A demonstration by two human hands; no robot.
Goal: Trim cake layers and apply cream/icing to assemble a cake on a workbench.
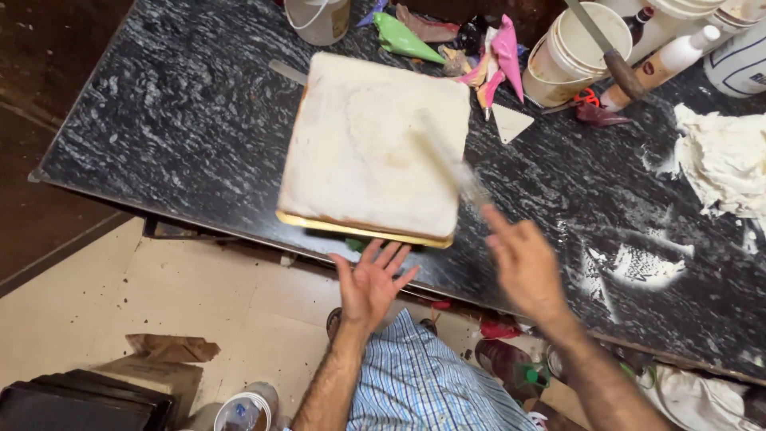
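A large square cake (pixel 371 144) covered in white cream sits on a gold board (pixel 363 231) at the near edge of the black marble counter (pixel 175 112). My right hand (pixel 523 263) grips a long palette knife (pixel 447 156), whose blurred blade lies over the cake's right side. My left hand (pixel 371 283) is open with fingers spread, just below the board's front edge; whether it touches the board I cannot tell.
Green (pixel 403 38) and pink (pixel 504 48) piping bags, white buckets (pixel 578 48), a bottle (pixel 666 60), a white scraper (pixel 511 121) and a heap of cream (pixel 726 164) lie at the back and right. Below are a tiled floor, a cup (pixel 243 411) and dark trays (pixel 80 403).
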